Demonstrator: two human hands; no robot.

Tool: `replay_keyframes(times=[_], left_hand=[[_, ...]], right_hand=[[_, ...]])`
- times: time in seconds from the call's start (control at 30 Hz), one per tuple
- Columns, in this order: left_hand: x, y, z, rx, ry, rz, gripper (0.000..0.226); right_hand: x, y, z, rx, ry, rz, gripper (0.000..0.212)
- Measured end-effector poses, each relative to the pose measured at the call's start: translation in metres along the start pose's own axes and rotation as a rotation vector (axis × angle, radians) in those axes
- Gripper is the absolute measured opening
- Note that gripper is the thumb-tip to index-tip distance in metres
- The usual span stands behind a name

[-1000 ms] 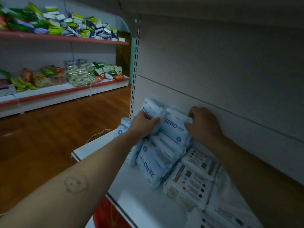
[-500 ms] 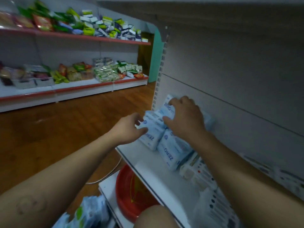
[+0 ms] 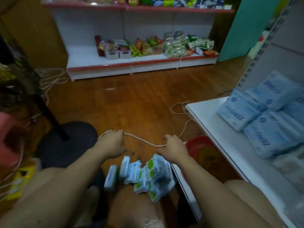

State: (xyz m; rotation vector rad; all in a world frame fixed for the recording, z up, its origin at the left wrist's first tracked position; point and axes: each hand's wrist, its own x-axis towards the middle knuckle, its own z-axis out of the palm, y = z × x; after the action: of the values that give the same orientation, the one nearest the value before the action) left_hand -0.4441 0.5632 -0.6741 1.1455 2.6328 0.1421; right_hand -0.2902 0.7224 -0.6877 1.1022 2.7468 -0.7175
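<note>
Cord: white cord [image 3: 143, 141] hangs in a shallow sag between both hands, above the floor [image 3: 131, 99]; it trails on rightward past the shelf corner.
Left hand [image 3: 111, 145]: fingers curled, grasping the cord at its left end.
Right hand [image 3: 172, 149]: fingers pinching the cord at its right end; exact hold blurred.
Writing: "ZERO" reads upside down on the blue packs [image 3: 263, 116] stacked on the white shelf [image 3: 218, 137].
Unreadable: print on the small packs [image 3: 148, 175] with green dots, below the hands.
Hidden: red basin [image 3: 202, 148] partly under the shelf; blue packs cut off at the right edge.
Room: wooden plank floor; far shelving [image 3: 148, 63] with red edges, carrying mixed snack bags.
</note>
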Motion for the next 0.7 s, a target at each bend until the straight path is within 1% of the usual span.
replay_keyframes(times=[0.07,0.13,0.17,0.27,0.33,0.4,0.5,0.57,0.63,0.7], left_hand=[[0.002,-0.014,0.008,0.053,0.064,0.01,0.052],[0.008,-0.025,0.015,0.033,0.115,0.0,0.052],[0.011,-0.032,0.021,0.03,0.087,-0.033,0.055],[0.021,-0.053,0.049,0.088,-0.111,-0.16,0.061],[0.026,-0.063,0.071,0.078,-0.196,-0.22,0.063],[0.029,-0.071,0.092,0.053,-0.245,-0.27,0.061],[0.026,-0.087,0.131,0.042,-0.323,-0.328,0.05],[0.023,-0.1,0.157,0.009,-0.373,-0.382,0.047],[0.025,-0.114,0.184,-0.054,-0.414,-0.427,0.05],[0.033,-0.124,0.207,-0.103,-0.442,-0.471,0.052]], right_hand=[[0.008,-0.01,0.02,0.026,-0.03,-0.008,0.06],[0.018,-0.016,0.033,0.015,-0.058,-0.012,0.059],[0.025,-0.017,0.04,0.006,-0.078,-0.004,0.059],[0.043,-0.018,0.06,-0.014,-0.148,0.037,0.061],[0.053,-0.023,0.078,0.014,-0.188,0.057,0.06],[0.062,-0.027,0.1,0.052,-0.248,0.087,0.053],[0.076,-0.027,0.144,0.122,-0.351,0.139,0.038],[0.086,-0.027,0.172,0.16,-0.389,0.163,0.034],[0.098,-0.028,0.199,0.169,-0.43,0.18,0.044],[0.11,-0.03,0.225,0.206,-0.456,0.214,0.049]])
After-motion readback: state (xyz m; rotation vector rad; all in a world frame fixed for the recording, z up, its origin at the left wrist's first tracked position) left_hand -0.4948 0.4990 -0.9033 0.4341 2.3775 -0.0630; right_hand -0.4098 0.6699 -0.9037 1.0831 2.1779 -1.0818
